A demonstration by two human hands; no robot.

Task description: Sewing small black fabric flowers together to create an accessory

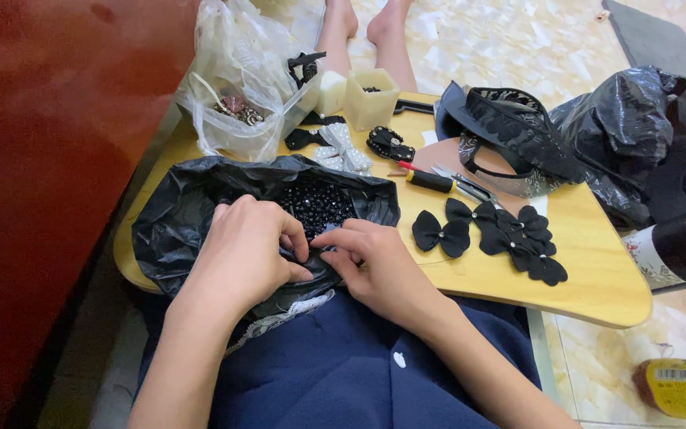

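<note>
My left hand (pixel 248 250) and my right hand (pixel 375 266) meet at the near edge of an open black plastic bag (pixel 176 214) full of small black beads (pixel 317 205). Both hands pinch something small and dark between the fingertips; I cannot tell exactly what it is. The bag lies on a small wooden lap table (pixel 589 262). Several black fabric bows (pixel 510 234) lie to the right of my right hand.
A clear plastic bag (pixel 240 71) of trimmings, a small cream cup (pixel 371 99), beaded bows (pixel 343 151), pliers with a black and red handle (pixel 438 181), a black lace headband (pixel 518 131), a large black bag (pixel 637 135) and a dark bottle (pixel 680 250) surround the work. A red wall stands left.
</note>
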